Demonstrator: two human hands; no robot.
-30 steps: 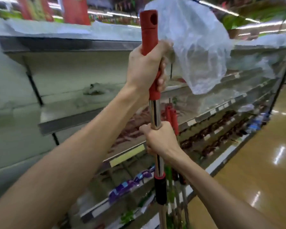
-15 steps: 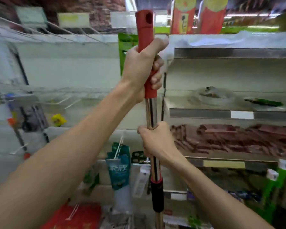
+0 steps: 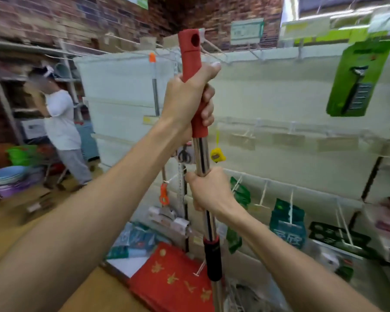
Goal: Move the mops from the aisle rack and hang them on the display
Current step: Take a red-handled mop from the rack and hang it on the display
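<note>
Red plastic covered the top of the mop handle (image 3: 190,64), and a round hole passed through this red grip near its upper end. The handle stood almost upright in the middle of the view, in front of the display wall (image 3: 268,104). The left hand (image 3: 187,102) was wrapped tightly around the red grip, with the thumb laid up along its right side and the fingers (image 3: 208,106) curled around it from behind. Lower, the right hand (image 3: 208,191) was closed firmly around the shiny metal tube (image 3: 202,154), just under the end of the red part. Below the right hand a black collar (image 3: 212,257) with a thin red ring at its top sat on the tube, and the tube went down out of the bottom edge of the picture, so the mop head could not be seen. Pale panels and white wire hooks (image 3: 262,195) made up the display wall behind the handle; many hooks were bare. A green package (image 3: 358,79) hung near the upper right corner of the wall, a small yellow tag (image 3: 217,154) hung just beside the tube, and teal packets (image 3: 287,224) hung on the lower hooks to the right. At the foot of the wall lay a red sheet (image 3: 173,278) with gold figures. Far to the left a person in a white shirt (image 3: 60,122) stood near stacked plastic basins (image 3: 8,176); this part was blurred.
</note>
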